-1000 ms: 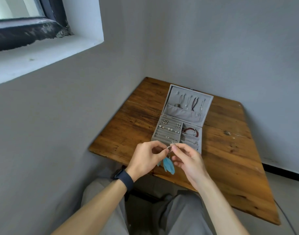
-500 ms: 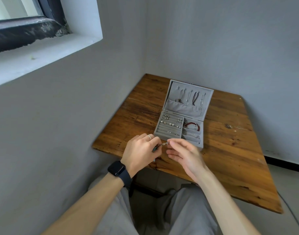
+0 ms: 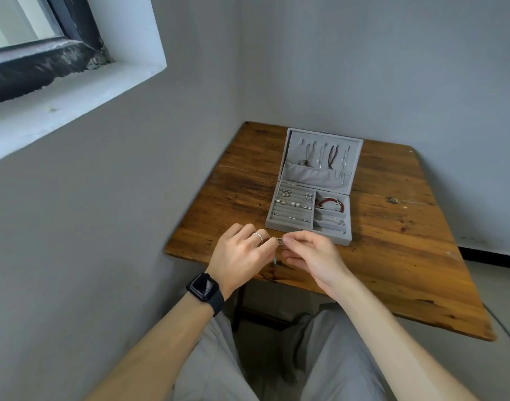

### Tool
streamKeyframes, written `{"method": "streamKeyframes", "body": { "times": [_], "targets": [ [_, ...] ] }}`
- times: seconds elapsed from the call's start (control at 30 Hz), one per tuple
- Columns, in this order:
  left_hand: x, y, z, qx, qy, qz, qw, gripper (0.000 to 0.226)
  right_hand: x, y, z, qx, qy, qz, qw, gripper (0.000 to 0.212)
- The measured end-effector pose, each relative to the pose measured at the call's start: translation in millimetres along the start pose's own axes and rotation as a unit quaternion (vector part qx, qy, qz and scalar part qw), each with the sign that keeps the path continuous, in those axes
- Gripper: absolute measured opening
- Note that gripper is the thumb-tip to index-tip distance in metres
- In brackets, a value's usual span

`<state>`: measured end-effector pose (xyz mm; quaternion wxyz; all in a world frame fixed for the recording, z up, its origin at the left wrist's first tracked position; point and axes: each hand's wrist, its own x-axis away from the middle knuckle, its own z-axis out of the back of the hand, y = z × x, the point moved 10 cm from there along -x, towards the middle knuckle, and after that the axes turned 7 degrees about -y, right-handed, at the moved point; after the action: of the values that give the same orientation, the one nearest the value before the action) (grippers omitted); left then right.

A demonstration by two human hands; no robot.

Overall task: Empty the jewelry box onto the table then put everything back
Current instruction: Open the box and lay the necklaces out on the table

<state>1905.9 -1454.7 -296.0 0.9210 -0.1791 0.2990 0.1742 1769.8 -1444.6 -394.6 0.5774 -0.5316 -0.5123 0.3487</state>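
An open grey jewelry box (image 3: pixel 288 225) lies on the wooden table (image 3: pixel 392 256). Its raised lid (image 3: pixel 323 157) carries hanging necklaces, and its tray holds earrings, rings and a red bracelet (image 3: pixel 330 204). Just in front of the box, my left hand (image 3: pixel 239 259) and my right hand (image 3: pixel 311 256) meet fingertip to fingertip over the table's near edge. Between them they pinch the small metal hook of a feather earring (image 3: pixel 279 241). Only a sliver of its blue feather shows below my left fingers; the rest is hidden by the hand.
The table stands in a corner, with grey walls at the left and the back. A window sill (image 3: pixel 59 111) juts out at upper left. My knees in grey trousers (image 3: pixel 219 366) sit under the near table edge. Bare wood lies right of the box.
Both hands have lowered toward the table's near edge while keeping hold of the earring. The blue feather that hung in plain view is now almost fully hidden under my left hand.
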Motion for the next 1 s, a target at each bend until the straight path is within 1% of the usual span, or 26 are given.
{"method": "streamKeyframes", "body": {
  "times": [0.07,0.13,0.2,0.27,0.33,0.37,0.43,0.47,0.5,0.57,0.63,0.77,0.83,0.87,0.9,1.0],
  "targets": [
    [1.4,-1.9,0.1,0.009,0.007,0.011,1.000,0.014,0.0,-2.7,1.6,0.023,0.007,0.011,1.000,0.012],
    [3.3,-4.8,-3.6,0.035,-0.005,0.029,0.999,0.014,-0.2,-6.6,2.7,0.051,0.000,0.020,0.999,0.012],
    [6.0,-8.8,-10.3,0.085,-0.030,0.053,0.994,0.011,-0.1,-10.5,4.9,0.070,-0.005,0.027,0.997,0.013],
    [8.5,-17.5,-20.8,0.154,-0.072,0.109,0.979,0.018,0.2,-13.7,8.1,0.086,-0.005,0.033,0.996,0.014],
    [11.1,-28.5,-32.1,0.232,-0.116,0.183,0.948,0.024,0.9,-16.5,10.3,0.102,-0.008,0.037,0.994,0.015],
    [12.2,-33.2,-37.4,0.281,-0.132,0.215,0.926,0.026,1.3,-17.7,10.9,0.109,-0.014,0.038,0.993,0.016],
    [13.0,-40.3,-47.9,0.392,-0.147,0.271,0.867,0.029,2.1,-21.7,10.4,0.128,-0.028,0.044,0.990,0.016],
    [12.4,-41.6,-53.4,0.435,-0.161,0.288,0.838,0.031,2.5,-24.6,9.9,0.143,-0.034,0.049,0.988,0.016],
    [11.3,-40.6,-58.7,0.462,-0.184,0.295,0.816,0.033,2.9,-28.0,9.3,0.159,-0.039,0.057,0.985,0.015],
    [9.0,-35.3,-67.6,0.487,-0.231,0.292,0.790,0.030,3.9,-34.3,8.2,0.186,-0.047,0.073,0.979,0.015],
    [9.1,-33.3,-72.4,0.515,-0.243,0.300,0.765,0.023,5.1,-39.7,6.3,0.208,-0.057,0.085,0.973,0.015],
    [16.3,-30.5,-84.3,0.579,-0.260,0.342,0.693,0.020,6.2,-44.1,5.4,0.250,-0.065,0.097,0.961,0.014],
    [21.3,-27.2,-89.2,0.611,-0.266,0.367,0.649,0.020,6.6,-43.8,8.0,0.245,-0.055,0.101,0.963,0.011],
    [22.8,-25.6,-90.8,0.622,-0.267,0.375,0.633,0.020,6.9,-43.0,10.0,0.234,-0.047,0.102,0.966,0.011],
    [23.6,-24.1,-91.8,0.628,-0.267,0.380,0.625,0.020,7.3,-42.2,12.3,0.218,-0.038,0.103,0.970,0.010],
    [24.0,-19.4,-92.6,0.636,-0.269,0.383,0.613,0.019,8.5,-36.9,21.6,0.151,-0.002,0.095,0.984,0.012]
  ]
}}
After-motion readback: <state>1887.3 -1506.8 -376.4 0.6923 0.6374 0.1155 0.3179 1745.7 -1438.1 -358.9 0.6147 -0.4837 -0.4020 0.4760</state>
